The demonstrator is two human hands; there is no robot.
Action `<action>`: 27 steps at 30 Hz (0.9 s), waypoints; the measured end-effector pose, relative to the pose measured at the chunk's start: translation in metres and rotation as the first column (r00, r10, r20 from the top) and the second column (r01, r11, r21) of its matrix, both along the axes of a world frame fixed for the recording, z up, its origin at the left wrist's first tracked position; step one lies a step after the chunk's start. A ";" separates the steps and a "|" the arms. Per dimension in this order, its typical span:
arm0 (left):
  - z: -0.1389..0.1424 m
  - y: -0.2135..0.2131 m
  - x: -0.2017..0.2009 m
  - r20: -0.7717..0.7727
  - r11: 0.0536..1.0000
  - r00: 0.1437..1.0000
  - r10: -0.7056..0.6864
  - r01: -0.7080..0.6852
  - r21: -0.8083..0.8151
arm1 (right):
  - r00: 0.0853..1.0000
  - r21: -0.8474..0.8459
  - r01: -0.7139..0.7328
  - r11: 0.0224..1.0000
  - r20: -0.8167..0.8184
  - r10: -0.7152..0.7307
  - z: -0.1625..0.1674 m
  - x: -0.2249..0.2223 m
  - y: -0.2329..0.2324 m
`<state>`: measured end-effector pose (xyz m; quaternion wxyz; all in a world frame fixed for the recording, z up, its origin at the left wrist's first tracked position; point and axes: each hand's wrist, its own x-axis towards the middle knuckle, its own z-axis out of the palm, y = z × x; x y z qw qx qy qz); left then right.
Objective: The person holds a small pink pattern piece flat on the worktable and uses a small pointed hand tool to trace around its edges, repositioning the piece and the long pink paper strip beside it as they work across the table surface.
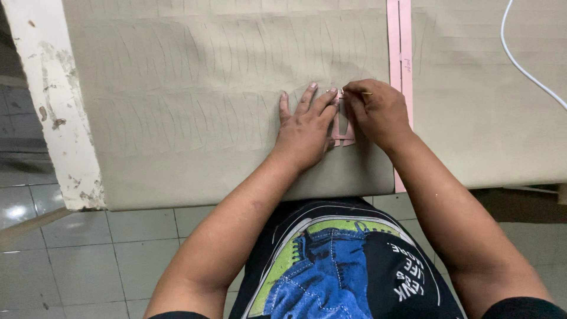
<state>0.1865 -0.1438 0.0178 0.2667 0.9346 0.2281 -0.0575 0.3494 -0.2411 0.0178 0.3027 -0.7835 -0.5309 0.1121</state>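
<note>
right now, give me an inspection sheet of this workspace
surface: beige sheet material covered in traced outlines, spread over a table with a chipped white edge
job's things: small pink paper template lying flat on the sheet; thin yellow marking tool
clutter: long pink paper strip beside the hands
grippers: left hand pressed flat by the template, fingers spread; right hand pinching the tool
cables: white cable at the far right
surroundings: pale tiled floor

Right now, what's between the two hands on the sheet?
Head view: a small pink template piece lies between the left hand and right hand, flat on the tan sheet. The left fingertips press its edge.
</note>
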 end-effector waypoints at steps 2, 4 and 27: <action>0.001 0.000 0.001 -0.021 1.000 1.000 -0.004 0.004 -0.007 | 1.000 0.000 0.020 1.000 -0.014 -0.020 0.000 -0.001 0.002; 0.001 0.001 0.004 -0.049 1.000 0.999 -0.005 0.005 -0.010 | 0.990 -0.007 0.083 0.997 -0.118 -0.083 -0.001 -0.003 0.004; -0.011 0.004 0.002 0.006 0.999 0.999 0.050 -0.050 -0.005 | 0.996 -0.136 0.089 0.987 0.005 -0.089 0.005 -0.017 -0.078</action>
